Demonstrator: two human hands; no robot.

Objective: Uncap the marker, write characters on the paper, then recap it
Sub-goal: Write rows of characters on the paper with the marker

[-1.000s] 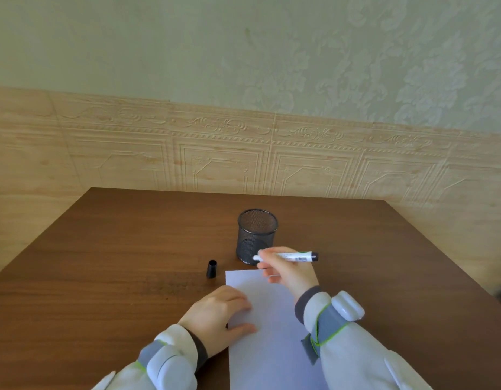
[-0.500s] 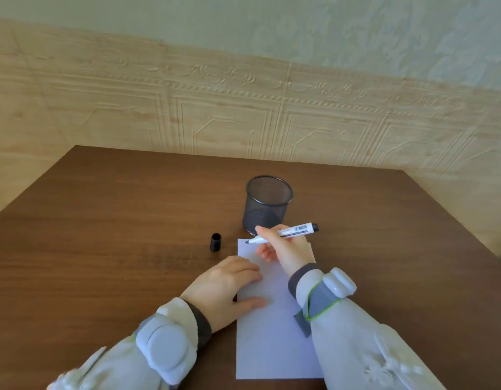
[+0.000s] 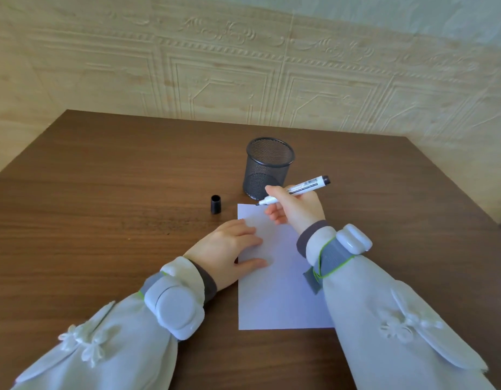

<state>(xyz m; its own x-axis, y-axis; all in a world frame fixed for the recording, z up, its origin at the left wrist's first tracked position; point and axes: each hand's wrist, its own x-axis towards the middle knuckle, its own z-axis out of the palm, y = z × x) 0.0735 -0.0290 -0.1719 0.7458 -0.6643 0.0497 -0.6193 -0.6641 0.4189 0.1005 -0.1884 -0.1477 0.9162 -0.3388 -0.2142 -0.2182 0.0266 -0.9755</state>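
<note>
right hand [image 3: 295, 212] pinching uncapped marker [image 3: 295, 190], tip hovering at top edge of paper [image 3: 283, 294], just in front of mesh cup [image 3: 269, 167]. left hand [image 3: 229, 249] flat, fingers relaxed, pressing paper's left edge onto table [image 3: 102, 192]. cap [image 3: 215, 204] standing apart, left of paper. nothing written yet. risks, as judged: starting too near the edge and marking wood; sheet sliding if pressure eases; knocking cup with marker's tail; nudging cap so it rolls away.

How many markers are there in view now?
1. The marker is in the right hand, tip near the paper's far edge. The mesh cup looks empty.
</note>
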